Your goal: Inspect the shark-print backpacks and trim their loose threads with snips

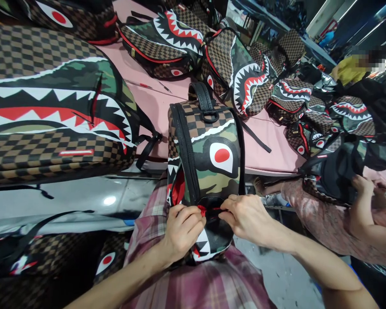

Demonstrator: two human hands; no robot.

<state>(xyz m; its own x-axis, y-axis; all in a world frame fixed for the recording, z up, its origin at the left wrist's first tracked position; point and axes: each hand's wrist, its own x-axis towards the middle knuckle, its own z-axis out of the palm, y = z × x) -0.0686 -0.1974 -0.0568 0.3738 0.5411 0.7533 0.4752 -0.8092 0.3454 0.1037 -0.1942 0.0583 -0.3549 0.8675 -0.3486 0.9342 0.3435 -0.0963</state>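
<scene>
While the checkered brown-and-black backpack [209, 176], camouflage-sided with a red-and-white eye [221, 157], rests on a purple plaid-clad lap [209, 285], the left hand [182, 234] and right hand [247, 219] pinch its red-lined lower opening [213, 211].

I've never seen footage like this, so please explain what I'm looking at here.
There's no machine, just a person's two bare hands. The one picture comes from a camera worn on that person's head, looking forward and down. The left hand and right hand grip the lower part of a bag with a printed eye; red shows between them. Beyond, a pink table bears more patterned bags. At the right, another person's hands are at a dark bag.
</scene>
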